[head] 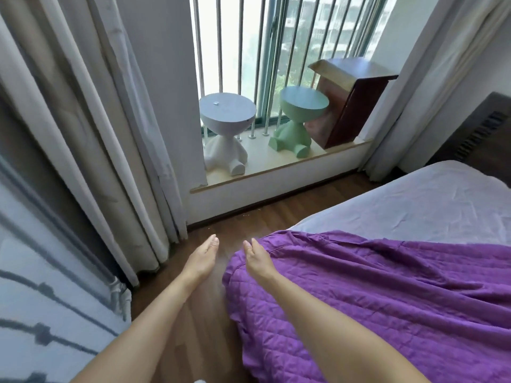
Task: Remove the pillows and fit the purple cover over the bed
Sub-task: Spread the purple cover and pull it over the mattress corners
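Right hand (257,261): reaching forward over the near corner of the cover (373,299), fingers straight and together, gripping nothing; whether it is touching the cloth cannot be told. Left hand (201,258): hanging flat and empty over the floor (210,313), just left of the cover's edge. Cover: lying rightward across the bed (414,205), its far part showing bare; right hand is nearer.
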`<state>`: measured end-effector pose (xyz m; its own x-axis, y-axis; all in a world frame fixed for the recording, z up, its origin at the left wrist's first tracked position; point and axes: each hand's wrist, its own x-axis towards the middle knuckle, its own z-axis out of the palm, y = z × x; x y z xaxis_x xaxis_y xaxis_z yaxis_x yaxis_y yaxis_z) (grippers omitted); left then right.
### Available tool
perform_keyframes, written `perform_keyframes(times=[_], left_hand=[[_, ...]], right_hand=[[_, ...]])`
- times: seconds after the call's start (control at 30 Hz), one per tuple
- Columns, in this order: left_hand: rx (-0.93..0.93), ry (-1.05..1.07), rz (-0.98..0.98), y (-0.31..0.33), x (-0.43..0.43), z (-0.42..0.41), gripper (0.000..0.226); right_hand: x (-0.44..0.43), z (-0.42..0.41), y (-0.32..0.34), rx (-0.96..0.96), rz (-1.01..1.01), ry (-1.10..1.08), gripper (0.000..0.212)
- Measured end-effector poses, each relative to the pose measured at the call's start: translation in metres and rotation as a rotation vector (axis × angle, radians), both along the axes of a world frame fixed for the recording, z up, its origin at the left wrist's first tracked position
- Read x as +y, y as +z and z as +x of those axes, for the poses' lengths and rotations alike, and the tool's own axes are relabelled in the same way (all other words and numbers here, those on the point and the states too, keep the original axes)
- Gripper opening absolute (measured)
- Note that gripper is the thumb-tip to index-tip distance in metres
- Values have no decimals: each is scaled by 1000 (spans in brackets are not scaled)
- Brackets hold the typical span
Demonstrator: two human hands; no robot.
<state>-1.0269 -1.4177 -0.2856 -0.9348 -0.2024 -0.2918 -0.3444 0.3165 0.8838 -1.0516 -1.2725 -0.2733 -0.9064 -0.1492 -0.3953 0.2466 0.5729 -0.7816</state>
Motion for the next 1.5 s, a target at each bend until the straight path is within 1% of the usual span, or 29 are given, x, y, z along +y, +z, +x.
perform_keyframes(times=[0.1,0.23,0.43,0.57,0.73,0.87,1.0,1.07,1.17,1.27,1.33,1.5], left_hand=[[-6,-52,15,5,-30,-46,49],[-34,-99,55,4,-55,-105,49],[-83,-209,85,-16,-72,-198,50],[-93,-270,55,-22,-82,-280,49],[-71,-390,38,-9,-90,-377,48],[-71,-430,42,-4,-98,-432,49],[-74,-515,-1,-13,-99,-496,48],[-66,-595,-22,-14,-94,-529,48],[-53,-777,-31,-12,-85,-574,49],[-39,-898,-20,-6,-81,-608,49],[-35,-960,-7,-2,-79,-628,48],[-57,-1033,50,2,-61,-662,47]], right_hand=[[-23,-40,5,30,17,-30,51],[-47,-87,2,22,12,-85,50],[-69,-170,-17,-18,49,-152,53],[-80,-246,-22,-21,53,-219,52],[-85,-334,-12,-28,77,-305,54],[-92,-382,-7,-39,72,-363,54],[-100,-424,-10,-61,81,-460,55],[-100,-445,-11,-78,73,-553,55],[-102,-476,-8,-73,86,-703,55],[-108,-500,-1,-81,65,-824,56],[-113,-513,3,-60,43,-885,56],[-116,-531,5,-37,43,-1017,54]])
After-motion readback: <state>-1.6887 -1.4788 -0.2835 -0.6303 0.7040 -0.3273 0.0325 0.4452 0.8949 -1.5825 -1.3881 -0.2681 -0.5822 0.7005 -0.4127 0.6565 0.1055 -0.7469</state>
